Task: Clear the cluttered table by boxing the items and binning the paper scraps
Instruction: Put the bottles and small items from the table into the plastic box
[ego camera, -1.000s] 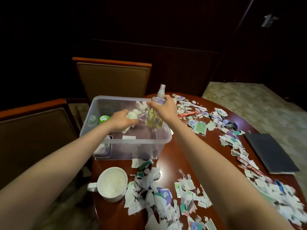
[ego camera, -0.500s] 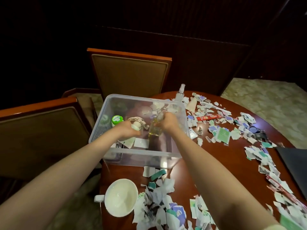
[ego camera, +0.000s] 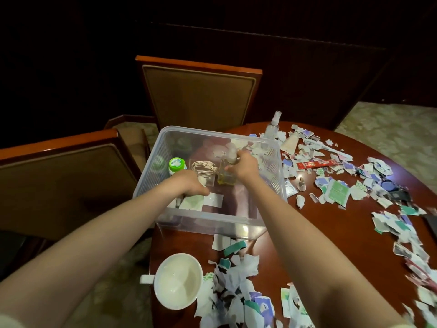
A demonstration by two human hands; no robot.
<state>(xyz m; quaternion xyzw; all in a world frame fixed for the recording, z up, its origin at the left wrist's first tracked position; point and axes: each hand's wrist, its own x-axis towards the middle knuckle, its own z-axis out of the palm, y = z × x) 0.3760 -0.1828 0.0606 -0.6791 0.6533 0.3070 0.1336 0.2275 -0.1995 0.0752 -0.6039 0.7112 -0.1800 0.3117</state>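
Both hands reach into the clear box [ego camera: 212, 223] at the table's [ego camera: 331, 233] left edge. The right hand [ego camera: 243, 165] grips a spray bottle [ego camera: 225, 172] of yellow liquid, upright on the box floor. The left hand [ego camera: 186, 183] curls round a small white item [ego camera: 202, 180], mostly hidden. A green-capped jar [ego camera: 176, 165] and a coiled cord [ego camera: 203, 169] lie inside. Paper scraps [ego camera: 236, 280] cover the table beside a white mug [ego camera: 177, 280].

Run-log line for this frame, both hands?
right hand: grips clear spray bottle of yellow liquid inside clear plastic box | left hand: low in box, grip unclear | outside box: torn paper scraps, white cup
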